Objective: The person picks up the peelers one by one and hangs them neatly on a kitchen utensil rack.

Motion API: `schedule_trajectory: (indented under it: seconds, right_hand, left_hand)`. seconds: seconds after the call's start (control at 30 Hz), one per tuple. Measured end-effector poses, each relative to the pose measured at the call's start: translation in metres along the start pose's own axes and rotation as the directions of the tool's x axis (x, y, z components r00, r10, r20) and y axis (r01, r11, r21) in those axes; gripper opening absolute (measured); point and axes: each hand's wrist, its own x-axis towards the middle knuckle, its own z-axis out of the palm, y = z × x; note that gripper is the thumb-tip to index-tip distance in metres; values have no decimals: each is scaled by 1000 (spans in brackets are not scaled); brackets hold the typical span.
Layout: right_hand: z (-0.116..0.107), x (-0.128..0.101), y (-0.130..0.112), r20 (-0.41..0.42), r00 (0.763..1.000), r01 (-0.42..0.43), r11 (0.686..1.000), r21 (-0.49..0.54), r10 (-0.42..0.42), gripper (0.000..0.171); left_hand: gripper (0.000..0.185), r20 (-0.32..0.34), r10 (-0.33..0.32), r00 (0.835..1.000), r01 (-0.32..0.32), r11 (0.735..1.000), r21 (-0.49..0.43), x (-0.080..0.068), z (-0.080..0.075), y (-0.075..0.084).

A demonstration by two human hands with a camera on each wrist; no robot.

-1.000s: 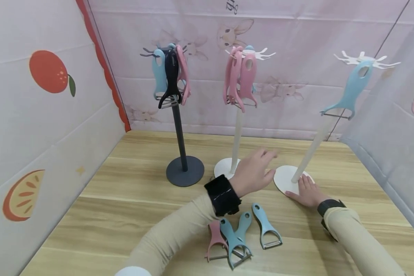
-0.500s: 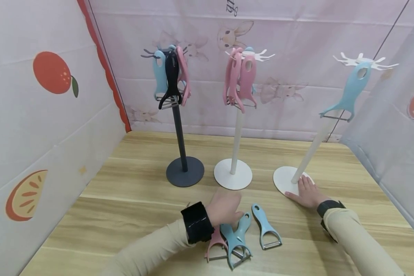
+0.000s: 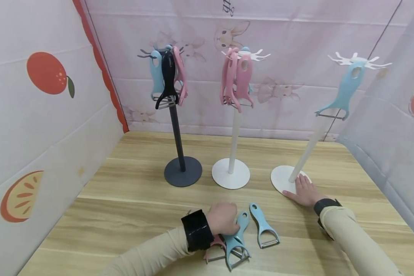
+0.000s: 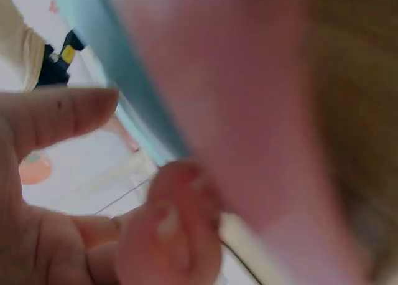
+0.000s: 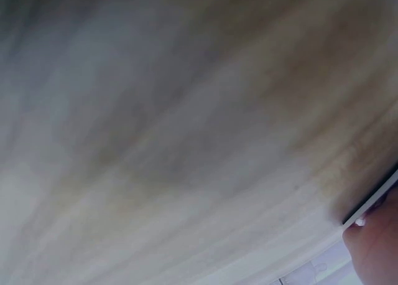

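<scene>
Several peelers lie in a pile near the table's front edge: a pink one (image 3: 212, 245), a blue one (image 3: 235, 245) across it, another blue one (image 3: 243, 222) and a third blue one (image 3: 263, 230) to the right. My left hand (image 3: 224, 219) sits curled on the pile's upper end. In the blurred left wrist view, its thumb (image 4: 62, 114) and a curled finger (image 4: 177, 229) close around a blue handle (image 4: 124, 79) beside a pink one. My right hand (image 3: 304, 188) lies flat on the round base (image 3: 279, 178) of the right white stand, which carries one blue peeler (image 3: 343, 90).
A dark stand (image 3: 183, 171) and a middle white stand (image 3: 230, 173) hold several pink, blue and black peelers behind the pile. Printed walls close the table on the left, back and right. The right wrist view shows only blurred wood (image 5: 186, 142).
My left hand came back from near the stands down onto the peeler pile and curled its fingers there. The right hand stayed on the stand base.
</scene>
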Motion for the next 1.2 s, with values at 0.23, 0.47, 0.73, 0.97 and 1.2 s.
schedule_trajectory:
  seconds: [0.23,0.47,0.73,0.97,1.2]
  right_hand:
    - [-1,-1,-3,15,1000,-16,1000,12,16,101]
    - [-4,-3,-7,15,1000,-19,1000,16,19,97]
    - [-4,-4,-8,10,1000,-23,1000,-14,23,96]
    - [-2,-4,-6,11,1000,-16,1000,-19,16,96]
    - [-2,-3,-2,41,998,-39,999,14,39,101]
  left_hand:
    - [38,46,10,999,-10,1000,9,-4,-4,0]
    - [34,34,41,999,-40,999,-21,-4,-2,-2]
    - [36,42,94,995,-90,992,-89,-2,0,2]
    - [37,70,120,990,-115,990,-75,-1,1,5]
    - [26,43,128,991,-116,968,-223,6,-12,2]
